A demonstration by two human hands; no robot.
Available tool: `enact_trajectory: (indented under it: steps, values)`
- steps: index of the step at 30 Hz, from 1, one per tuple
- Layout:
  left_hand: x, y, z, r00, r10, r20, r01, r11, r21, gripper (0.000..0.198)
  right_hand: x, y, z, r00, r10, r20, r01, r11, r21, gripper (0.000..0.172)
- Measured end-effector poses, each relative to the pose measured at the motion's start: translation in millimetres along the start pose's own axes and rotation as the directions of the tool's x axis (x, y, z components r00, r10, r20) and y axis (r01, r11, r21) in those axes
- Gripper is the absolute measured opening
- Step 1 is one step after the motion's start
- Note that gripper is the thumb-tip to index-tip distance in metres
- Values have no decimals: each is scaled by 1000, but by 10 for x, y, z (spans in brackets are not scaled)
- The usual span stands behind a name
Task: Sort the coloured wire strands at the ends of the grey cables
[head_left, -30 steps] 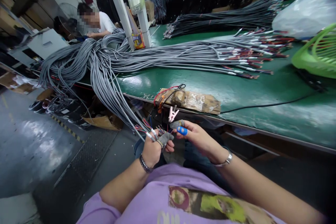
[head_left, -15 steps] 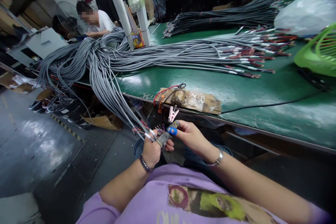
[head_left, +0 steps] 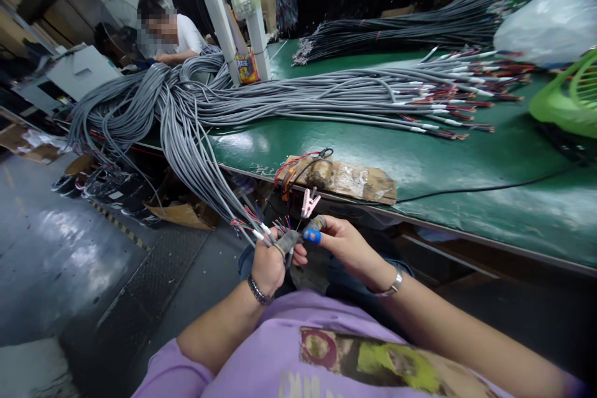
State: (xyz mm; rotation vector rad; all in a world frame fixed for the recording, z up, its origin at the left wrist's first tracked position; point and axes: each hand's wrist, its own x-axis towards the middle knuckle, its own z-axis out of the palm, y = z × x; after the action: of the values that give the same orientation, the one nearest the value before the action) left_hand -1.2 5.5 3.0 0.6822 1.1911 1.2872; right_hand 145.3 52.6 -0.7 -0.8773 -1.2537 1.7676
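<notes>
My left hand (head_left: 273, 264) is closed around the ends of several grey cables (head_left: 219, 189), its thumb wrapped in a grey finger cover. Thin coloured wires (head_left: 282, 224) fan out of the cable ends above that hand. My right hand (head_left: 342, 245) is pinched, with a blue cover on the thumb and a grey one on the index finger. Its fingertips meet just right of the left thumb, at the wire ends; what lies between them is too small to make out. A pink clip (head_left: 310, 203) stands just beyond the hands at the bench edge.
On the green bench (head_left: 466, 168) lie a wooden board (head_left: 359, 181), a long bundle of grey cables (head_left: 298, 96) and darker cables (head_left: 396, 31). A green basket (head_left: 566, 99) and a plastic bag (head_left: 555, 25) are at the right. Another person (head_left: 184, 37) sits across the bench.
My right hand has drawn slightly to the right, away from the left thumb. The left hand keeps its hold on the cables. The whole view has shifted a little.
</notes>
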Motion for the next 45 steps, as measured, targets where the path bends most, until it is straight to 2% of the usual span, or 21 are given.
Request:
enact_trajectory:
  steps: [6, 11, 14, 16, 18, 20, 23, 26, 28, 29, 31, 34, 35, 37, 40, 42, 45]
  values:
    - [-45, -30, -15, 998, -8, 70, 3, 998, 68, 35, 48, -16, -17, 998, 54, 40, -55, 998, 32, 34]
    - [-47, -80, -22, 995, -15, 98, 3, 993, 120, 35, 55, -73, 95, 996, 61, 58, -62, 998, 8, 35]
    - [-48, -62, -19, 997, -21, 80, 12, 993, 114, 36, 43, -48, 137, 999, 48, -8, -48, 999, 22, 33]
    - [-53, -27, -12, 998, -27, 65, 20, 995, 99, 37, 49, -7, 117, 993, 47, -104, -42, 998, 49, 31]
    - [-57, 18, -7, 998, -38, 57, 33, 996, 84, 38, 67, 30, 58, 977, 64, -205, -39, 992, 121, 31]
    - [-55, 63, -8, 997, -50, 60, 46, 997, 63, 37, 94, 46, -22, 967, 101, -235, -47, 973, 225, 33]
    - [-34, 120, -20, 994, -66, 91, 65, 998, 17, 37, 150, 25, -124, 969, 193, -155, -124, 920, 371, 33]
    - [-5, 165, -20, 986, -91, 141, 93, 996, -4, 36, 228, -27, -152, 970, 241, -36, -203, 881, 428, 34]
    - [12, 187, -7, 980, -105, 167, 108, 994, -5, 36, 283, -58, -129, 980, 196, 24, -189, 896, 401, 38]
    - [21, 195, 2, 978, -110, 178, 112, 994, -5, 36, 305, -66, -110, 989, 148, 19, -145, 920, 364, 41]
    - [38, 207, 20, 975, -114, 193, 118, 993, -7, 35, 335, -64, -67, 997, 18, -70, -2, 976, 220, 47]
    - [70, 215, 41, 972, -122, 202, 128, 992, -15, 36, 348, -19, -12, 965, -146, -220, 153, 988, 16, 54]
    - [81, 215, 47, 971, -126, 201, 133, 991, -18, 36, 351, -1, 3, 964, -142, -223, 153, 988, 29, 56]
    - [99, 211, 57, 971, -136, 199, 142, 990, -19, 37, 362, 25, 26, 984, -56, -167, 87, 979, 183, 56]
    - [118, 196, 72, 972, -138, 189, 143, 990, -12, 36, 396, 22, 51, 993, 83, -83, -42, 908, 416, 50]
    - [127, 180, 78, 972, -145, 183, 148, 989, -1, 37, 421, 4, 66, 987, 121, -106, -55, 875, 480, 45]
    - [138, 158, 80, 972, -164, 170, 163, 986, 20, 38, 443, -11, 83, 982, 108, -158, -11, 856, 517, 43]
